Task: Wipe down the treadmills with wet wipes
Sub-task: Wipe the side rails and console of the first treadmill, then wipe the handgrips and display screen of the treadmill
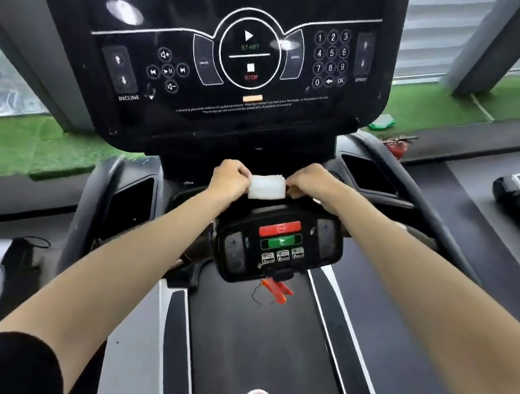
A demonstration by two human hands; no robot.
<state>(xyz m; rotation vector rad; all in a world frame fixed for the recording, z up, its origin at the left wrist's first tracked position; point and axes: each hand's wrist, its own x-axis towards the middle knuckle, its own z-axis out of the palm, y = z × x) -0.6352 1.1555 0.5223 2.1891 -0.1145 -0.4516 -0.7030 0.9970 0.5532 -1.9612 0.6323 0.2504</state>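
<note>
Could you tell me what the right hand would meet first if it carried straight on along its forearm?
The right hand, pinching the wipe, would probably meet the black column beneath the console first; depth is unclear, so the gap cannot be judged.

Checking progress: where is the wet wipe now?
The wet wipe sits mid-frame in the head view, pinched between left hand and right hand, above the small control panel.
</note>
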